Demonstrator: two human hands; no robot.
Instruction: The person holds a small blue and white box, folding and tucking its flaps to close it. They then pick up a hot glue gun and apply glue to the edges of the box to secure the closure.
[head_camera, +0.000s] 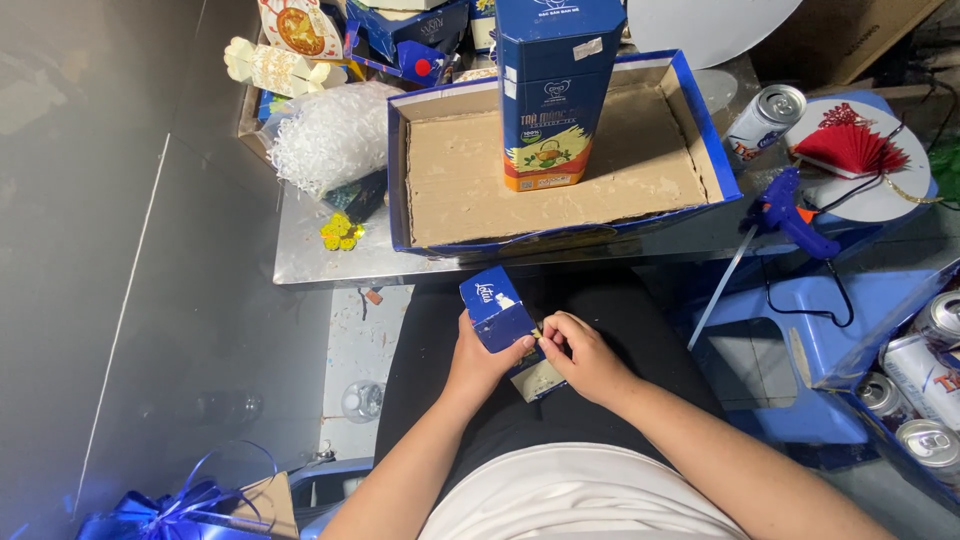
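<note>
- The left hand (478, 360) is wrapped around a small blue box (497, 312), thumb pressed on its near face and fingers closed behind it, so the box stands tilted up out of the top of the hand.
- The right hand (583, 355) is closed at the box's lower end, fingertips pinched together on a small yellowish piece right at the edge of the box; what that piece is cannot be told.
- A pale flap (541, 380) of the box hangs below the two hands, between them and the lap.
- The box is held over the person's black-clad lap, just in front of the near edge of the metal table (330, 262).
- On the table, beyond the hands, lies a wide shallow blue tray (560, 236) lined with brown cardboard; a tall blue carton (553, 90) with an orange base stands upright inside it.
- Left of the tray sits a bundle of white netting (325, 135), with a small yellow flower ornament (340, 231) near it.
- To the right, a blue glue gun (790, 212) rests on a blue plastic stool (800, 340), well apart from the hands.
- A drink can (765, 118) lies by the tray's right corner, and a red paper fan (850, 148) sits on a white round board beyond it.
- More cans (915, 385) lie in a container at the far right.
- Blue ribbon (165, 505) shows at the lower left.
</note>
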